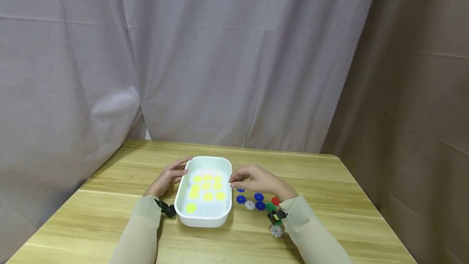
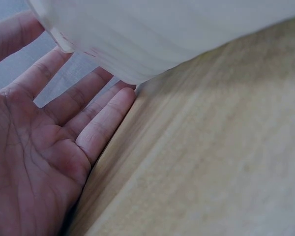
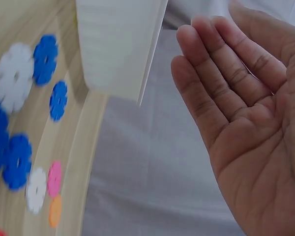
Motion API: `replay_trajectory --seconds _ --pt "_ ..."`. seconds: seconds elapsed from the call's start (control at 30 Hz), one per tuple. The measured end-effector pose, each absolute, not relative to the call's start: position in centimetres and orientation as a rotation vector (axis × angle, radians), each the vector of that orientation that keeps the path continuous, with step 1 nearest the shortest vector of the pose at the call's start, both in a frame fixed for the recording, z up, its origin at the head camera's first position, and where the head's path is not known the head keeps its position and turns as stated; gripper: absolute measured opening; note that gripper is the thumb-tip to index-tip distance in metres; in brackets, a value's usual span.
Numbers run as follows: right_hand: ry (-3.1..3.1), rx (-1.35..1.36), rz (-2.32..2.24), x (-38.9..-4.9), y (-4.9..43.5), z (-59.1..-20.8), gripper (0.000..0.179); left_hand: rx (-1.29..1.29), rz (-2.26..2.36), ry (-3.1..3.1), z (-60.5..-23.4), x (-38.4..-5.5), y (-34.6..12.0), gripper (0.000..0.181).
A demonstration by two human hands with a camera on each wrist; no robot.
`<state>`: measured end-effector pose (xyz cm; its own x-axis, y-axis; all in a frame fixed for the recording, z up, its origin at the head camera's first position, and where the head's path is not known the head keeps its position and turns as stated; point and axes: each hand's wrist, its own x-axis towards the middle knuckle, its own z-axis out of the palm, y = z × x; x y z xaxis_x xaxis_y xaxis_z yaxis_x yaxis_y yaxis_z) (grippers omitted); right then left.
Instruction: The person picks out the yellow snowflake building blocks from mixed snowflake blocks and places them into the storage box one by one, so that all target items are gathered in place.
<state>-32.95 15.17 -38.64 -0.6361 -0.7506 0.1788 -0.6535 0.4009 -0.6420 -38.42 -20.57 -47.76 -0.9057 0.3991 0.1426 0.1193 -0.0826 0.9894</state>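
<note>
A white rectangular plastic tray holds several yellow notched discs lying flat on its bottom. My left hand rests against the tray's left side, its fairly straight fingers touching the outer wall near the far corner. By the right rim hovers my right hand, loosely bent with thumb and forefinger close together. In the right wrist view its palm faces the camera, and nothing shows in it.
Right of the tray, loose notched discs lie on the wooden table: blue discs, white ones, a green disc and a red disc. A pink disc and an orange disc lie nearby. Grey curtains hang behind.
</note>
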Motion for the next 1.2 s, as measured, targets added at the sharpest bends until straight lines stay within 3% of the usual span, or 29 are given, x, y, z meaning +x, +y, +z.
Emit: replay_trajectory --seconds 0.63,1.2 --pt "2.613 -1.220 -1.098 -33.2 23.0 -39.2 0.012 0.584 2.100 1.982 -47.6 -38.3 -20.6 0.059" --pt "2.735 -1.103 -1.064 -33.0 25.1 -38.8 0.016 0.582 2.095 1.981 -47.5 -38.2 -20.5 0.058"
